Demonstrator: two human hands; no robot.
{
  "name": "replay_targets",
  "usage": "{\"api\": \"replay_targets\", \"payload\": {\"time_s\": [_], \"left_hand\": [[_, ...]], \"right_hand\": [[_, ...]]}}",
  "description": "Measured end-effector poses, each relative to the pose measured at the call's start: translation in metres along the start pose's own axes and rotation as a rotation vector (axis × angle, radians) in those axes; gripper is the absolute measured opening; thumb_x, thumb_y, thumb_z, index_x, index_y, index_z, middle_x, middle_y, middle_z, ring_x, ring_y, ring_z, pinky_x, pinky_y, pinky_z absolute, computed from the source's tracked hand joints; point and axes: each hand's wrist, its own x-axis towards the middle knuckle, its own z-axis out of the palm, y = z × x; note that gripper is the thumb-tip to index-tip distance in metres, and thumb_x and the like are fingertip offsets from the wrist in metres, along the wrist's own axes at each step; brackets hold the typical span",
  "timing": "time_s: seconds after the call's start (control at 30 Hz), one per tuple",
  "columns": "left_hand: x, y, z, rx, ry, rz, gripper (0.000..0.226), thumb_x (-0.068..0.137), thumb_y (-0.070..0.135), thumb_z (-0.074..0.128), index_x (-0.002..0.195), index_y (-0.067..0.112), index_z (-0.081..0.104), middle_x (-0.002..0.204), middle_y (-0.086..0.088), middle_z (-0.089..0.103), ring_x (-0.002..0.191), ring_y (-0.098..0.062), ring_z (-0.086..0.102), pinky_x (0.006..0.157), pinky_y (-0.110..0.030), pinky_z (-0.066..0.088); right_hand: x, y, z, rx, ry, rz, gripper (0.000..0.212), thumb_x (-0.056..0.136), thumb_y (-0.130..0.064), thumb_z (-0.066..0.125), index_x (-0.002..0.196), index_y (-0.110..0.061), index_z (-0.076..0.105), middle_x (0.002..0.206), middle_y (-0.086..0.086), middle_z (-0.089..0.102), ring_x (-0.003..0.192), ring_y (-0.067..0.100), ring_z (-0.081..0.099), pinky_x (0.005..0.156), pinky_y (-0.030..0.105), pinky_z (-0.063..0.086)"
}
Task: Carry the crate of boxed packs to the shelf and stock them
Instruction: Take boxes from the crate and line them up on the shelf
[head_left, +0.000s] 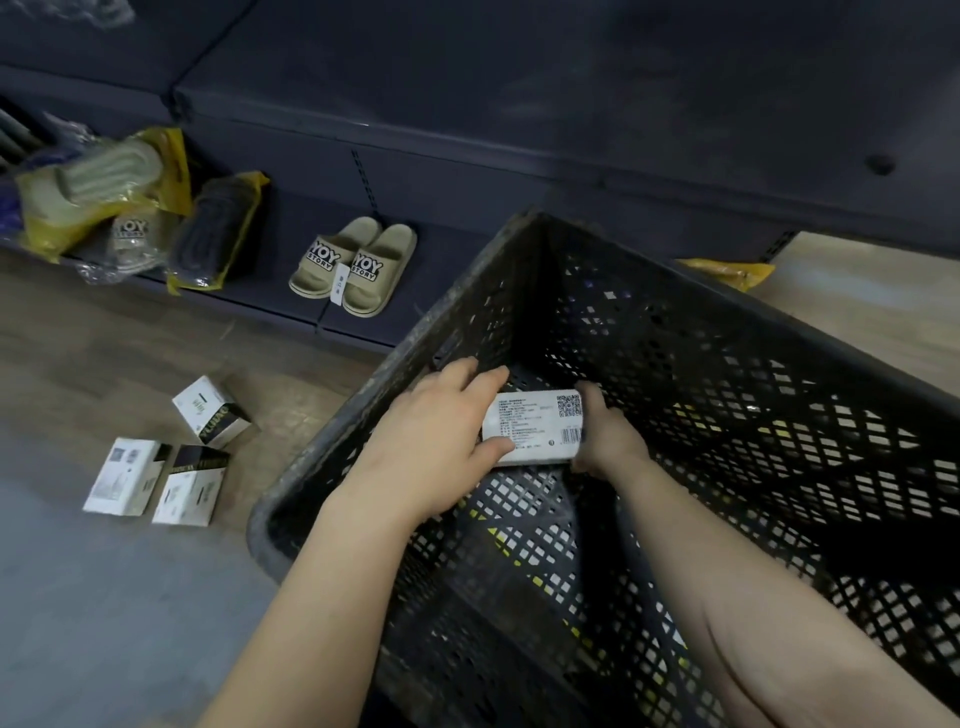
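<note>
A black lattice crate (727, 395) stands on the floor in front of the dark shelf unit (467, 171). Inside it, both hands hold one white boxed pack (535, 426) with a printed label and QR code facing up. My left hand (436, 441) grips its left end, thumb on top. My right hand (608, 436) grips its right end from the side. Three more white and black boxed packs (156, 467) lie on the floor left of the crate.
A pair of beige slippers (353, 267) stands on the lowest shelf board. Bagged slippers in yellow wrapping (104, 192) pile up at the far left. A yellow bag (727, 273) lies behind the crate. Wooden floor stretches left of the crate.
</note>
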Motion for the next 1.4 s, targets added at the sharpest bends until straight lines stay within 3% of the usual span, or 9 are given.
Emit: {"api": "replay_targets", "payload": {"time_s": [0.1,0.33,0.67,0.8,0.93,1.27,1.4], "left_hand": [[-0.002,0.004,-0.002,-0.004,0.003,-0.009,0.071,0.095,0.049,0.051,0.154,0.031,0.017,0.159,0.0,0.019,0.142,-0.024,0.028,0.114,-0.04,0.029],[-0.019,0.018,-0.028,-0.045,-0.041,-0.043,0.072,0.095,0.046,0.052,0.155,0.031,0.016,0.159,0.0,0.02,0.142,-0.024,0.028,0.113,-0.042,0.031],[-0.061,0.06,-0.144,-0.078,-0.018,-0.06,0.072,0.094,0.045,0.054,0.154,0.03,0.018,0.158,0.0,0.022,0.139,-0.024,0.033,0.11,-0.044,0.035],[-0.08,0.08,-0.191,-0.076,0.002,-0.051,0.071,0.094,0.045,0.054,0.154,0.028,0.02,0.158,0.001,0.022,0.139,-0.024,0.033,0.11,-0.043,0.035],[-0.09,0.096,-0.239,-0.073,0.068,-0.031,0.07,0.094,0.045,0.054,0.154,0.027,0.021,0.158,-0.001,0.022,0.14,-0.024,0.033,0.109,-0.044,0.036],[-0.107,0.127,-0.342,-0.106,0.241,0.031,0.071,0.095,0.039,0.054,0.155,0.028,0.017,0.163,-0.004,0.006,0.142,-0.03,0.028,0.113,-0.046,0.032],[-0.112,0.138,-0.368,-0.152,0.241,0.033,0.077,0.096,0.035,0.054,0.155,0.031,0.005,0.163,-0.012,-0.005,0.134,-0.035,0.04,0.108,-0.044,0.038]], "right_hand": [[-0.008,0.002,0.0,0.015,0.024,0.018,0.093,0.064,-0.015,0.078,0.133,-0.033,0.02,0.111,0.011,0.057,0.095,0.029,0.061,0.079,0.036,0.052],[-0.048,-0.003,-0.039,0.071,0.052,-0.012,0.086,0.062,-0.016,0.076,0.127,-0.033,0.021,0.104,0.009,0.058,0.084,0.025,0.06,0.067,0.031,0.046],[-0.156,-0.055,-0.168,0.011,0.108,-0.074,0.091,0.06,-0.019,0.076,0.131,-0.034,0.02,0.106,0.008,0.059,0.09,0.028,0.062,0.072,0.036,0.051],[-0.202,-0.079,-0.228,0.0,0.136,-0.118,0.095,0.059,-0.017,0.077,0.131,-0.033,0.018,0.099,0.006,0.059,0.083,0.026,0.061,0.07,0.042,0.056],[-0.24,-0.104,-0.288,0.012,0.204,-0.168,0.091,0.063,-0.014,0.076,0.132,-0.033,0.022,0.099,0.004,0.058,0.082,0.024,0.06,0.07,0.04,0.055],[-0.315,-0.153,-0.396,0.036,0.411,-0.242,0.089,0.062,-0.015,0.073,0.131,-0.034,0.02,0.093,0.005,0.055,0.074,0.022,0.057,0.055,0.032,0.043],[-0.338,-0.161,-0.416,0.095,0.47,-0.244,0.093,0.062,-0.013,0.076,0.133,-0.036,0.021,0.094,0.003,0.051,0.072,0.018,0.056,0.052,0.029,0.04]]}}
